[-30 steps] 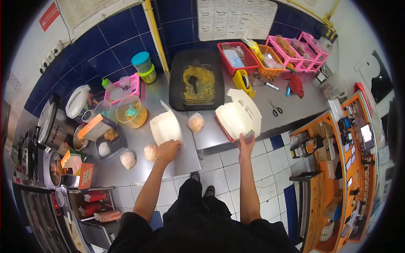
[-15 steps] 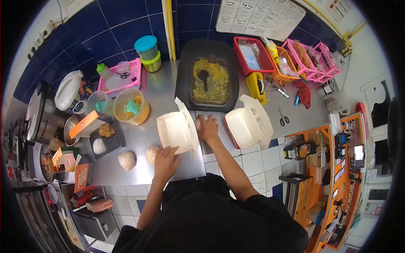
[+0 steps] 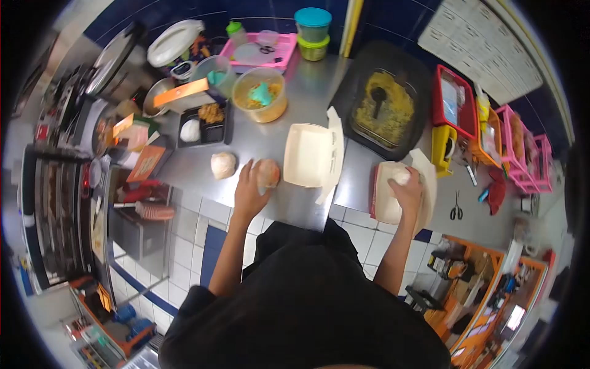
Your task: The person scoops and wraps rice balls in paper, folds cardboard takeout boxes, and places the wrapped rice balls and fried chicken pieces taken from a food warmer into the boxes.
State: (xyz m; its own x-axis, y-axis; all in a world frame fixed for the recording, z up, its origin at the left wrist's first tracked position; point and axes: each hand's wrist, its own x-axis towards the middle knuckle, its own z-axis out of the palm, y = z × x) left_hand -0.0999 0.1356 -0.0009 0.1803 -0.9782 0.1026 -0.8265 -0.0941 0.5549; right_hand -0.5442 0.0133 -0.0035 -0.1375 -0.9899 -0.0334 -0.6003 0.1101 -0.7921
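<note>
My right hand (image 3: 408,192) is closed on a white, round wrapped ball (image 3: 401,177), inside the open cardboard food box (image 3: 387,206) at the right. My left hand (image 3: 251,194) curves around the left side of a pale orange wrapped ball (image 3: 268,173) on the steel counter, thumb in front and fingers behind. A second wrapped ball (image 3: 223,166) lies farther left. Between my hands stands another open cardboard food box (image 3: 306,155) with its lid folded to the right and nothing inside. What exactly the wrapped balls contain is unclear.
Behind the boxes, a black container (image 3: 353,92) holds yellow food and a dark ladle. A clear tub (image 3: 270,111) of orange food and a black tray (image 3: 215,132) with a white mound stand at the left. Scissors (image 3: 456,206) and a tape dispenser (image 3: 441,150) lie right.
My right hand has moved right, from between the boxes into the right box, with the white ball. My left hand has left the nearer box's edge for the pale orange ball. The view has turned.
</note>
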